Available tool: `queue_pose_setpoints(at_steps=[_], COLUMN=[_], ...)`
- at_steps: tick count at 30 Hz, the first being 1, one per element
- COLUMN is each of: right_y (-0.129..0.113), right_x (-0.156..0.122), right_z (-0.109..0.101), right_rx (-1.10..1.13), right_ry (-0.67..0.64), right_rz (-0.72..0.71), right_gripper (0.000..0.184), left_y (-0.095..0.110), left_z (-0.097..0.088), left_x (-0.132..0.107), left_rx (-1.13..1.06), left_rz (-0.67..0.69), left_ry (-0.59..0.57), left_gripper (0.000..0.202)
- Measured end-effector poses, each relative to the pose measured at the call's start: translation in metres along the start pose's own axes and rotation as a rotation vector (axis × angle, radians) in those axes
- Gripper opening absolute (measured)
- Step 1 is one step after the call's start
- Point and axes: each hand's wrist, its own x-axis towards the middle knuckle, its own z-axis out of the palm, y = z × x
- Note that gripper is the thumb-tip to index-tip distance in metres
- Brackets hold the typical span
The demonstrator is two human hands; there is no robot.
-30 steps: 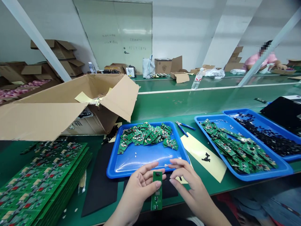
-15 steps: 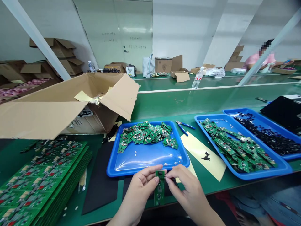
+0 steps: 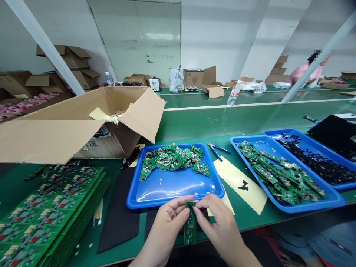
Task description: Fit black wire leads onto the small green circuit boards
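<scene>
One green circuit board (image 3: 190, 234) hangs near the bench edge, pinched by the left hand's (image 3: 170, 223) thumb and fingers. The right hand's (image 3: 218, 219) fingertips bend in at its far end, hiding whatever they may grip; I cannot tell. Pushing sideways there could twist the board loose. Farther out, fingers cover the blue tray's (image 3: 172, 189) near rim; left, stacked panels (image 3: 47, 218) are cut off.
</scene>
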Motion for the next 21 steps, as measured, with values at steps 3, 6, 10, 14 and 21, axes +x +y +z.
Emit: queue_pose_setpoints(at_steps=[3, 6, 10, 14, 21], right_y=[0.0, -0.001, -0.001, 0.0, 0.012], right_x=[0.001, 0.001, 0.002, 0.003, -0.002], right_z=[0.0, 0.0, 0.0, 0.002, 0.005], right_rx=[0.003, -0.011, -0.028, -0.044, -0.042], right_ry=[0.015, 0.008, 0.005, 0.003, -0.041], right_rz=[0.003, 0.006, -0.02, -0.049, -0.042], right_gripper=[0.014, 0.015, 0.016, 0.016, 0.016], left_y=[-0.001, -0.001, 0.0, 0.0, -0.013], left_z=[0.001, 0.002, 0.004, 0.004, -0.007], left_x=[-0.001, -0.002, -0.001, 0.002, 0.013], left_rx=[-0.017, -0.01, 0.01, 0.036, 0.064], left_rz=[0.017, 0.013, 0.041, 0.084, 0.173], left_ry=[0.018, 0.028, 0.052, 0.052, 0.071], left_gripper=[0.035, 0.032, 0.033, 0.035, 0.049])
